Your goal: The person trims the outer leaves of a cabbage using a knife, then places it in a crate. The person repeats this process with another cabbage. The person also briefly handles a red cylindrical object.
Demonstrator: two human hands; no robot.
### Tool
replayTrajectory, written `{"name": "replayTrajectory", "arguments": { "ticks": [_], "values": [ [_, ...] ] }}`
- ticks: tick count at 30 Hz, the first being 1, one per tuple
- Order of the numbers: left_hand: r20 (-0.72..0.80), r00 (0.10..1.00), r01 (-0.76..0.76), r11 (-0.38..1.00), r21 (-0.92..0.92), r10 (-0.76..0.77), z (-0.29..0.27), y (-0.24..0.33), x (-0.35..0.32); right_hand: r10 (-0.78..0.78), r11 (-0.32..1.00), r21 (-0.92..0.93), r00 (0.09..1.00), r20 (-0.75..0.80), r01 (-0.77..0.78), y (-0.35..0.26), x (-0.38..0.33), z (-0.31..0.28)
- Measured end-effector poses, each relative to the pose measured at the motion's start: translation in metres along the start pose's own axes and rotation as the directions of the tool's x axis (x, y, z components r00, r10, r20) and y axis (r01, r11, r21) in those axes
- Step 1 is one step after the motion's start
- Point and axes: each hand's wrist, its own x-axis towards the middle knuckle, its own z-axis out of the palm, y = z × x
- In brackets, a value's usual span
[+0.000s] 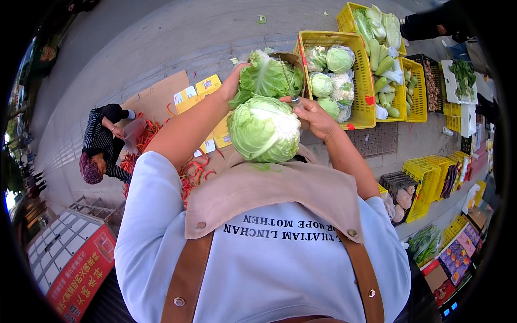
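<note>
A pale green round cabbage (261, 132) is in front of my chest, its white cut stem end facing up and to the right. Just beyond it my left hand (236, 81) grips a loose-looking green cabbage leaf (264, 78); the leaf hides most of the fingers. My right hand (316, 118) is closed round the handle of a knife (295, 100) beside the stem end. The thin blade points away from me, across the leaf. What supports the cabbage from below is hidden.
Ahead right stands a yellow crate (369, 110) of netted cabbages and cauliflowers, with more vegetable crates beyond. At left a crouching person (102, 140) holds a plastic bag over red chilies (148, 134). Flattened cardboard (156, 91) and yellow boxes (207, 84) lie on the pavement.
</note>
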Motion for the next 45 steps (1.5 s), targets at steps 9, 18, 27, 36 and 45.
{"name": "replayTrajectory", "arguments": {
  "ticks": [9, 18, 27, 36, 45],
  "values": [
    [-0.84, 0.541, -0.115, 0.993, -0.04, 0.029, -0.054, -0.015, 0.025, -0.063, 0.992, -0.113, 0.998, -0.015, 0.061, -0.015, -0.023, 0.005],
    [-0.207, 0.976, 0.086, 0.746, 0.661, 0.071, 0.023, -0.001, -0.035, -0.079, 0.978, -0.199, 0.994, -0.073, 0.063, -0.015, -0.005, 0.015],
    [-0.095, 0.992, 0.027, 0.582, 0.813, 0.088, 0.02, 0.001, -0.063, -0.052, 0.982, -0.187, 0.926, -0.375, -0.02, 0.004, 0.024, -0.001],
    [-0.185, 0.981, 0.153, 0.814, 0.561, -0.057, 0.009, 0.006, -0.087, -0.407, 0.491, -0.87, 0.87, -0.278, -0.048, -0.007, -0.029, 0.023],
    [-0.206, 0.978, 0.137, 0.852, 0.506, -0.035, 0.001, 0.005, -0.082, -0.358, 0.483, -0.873, 0.926, -0.12, 0.073, -0.013, -0.063, 0.056]
  ]
}}
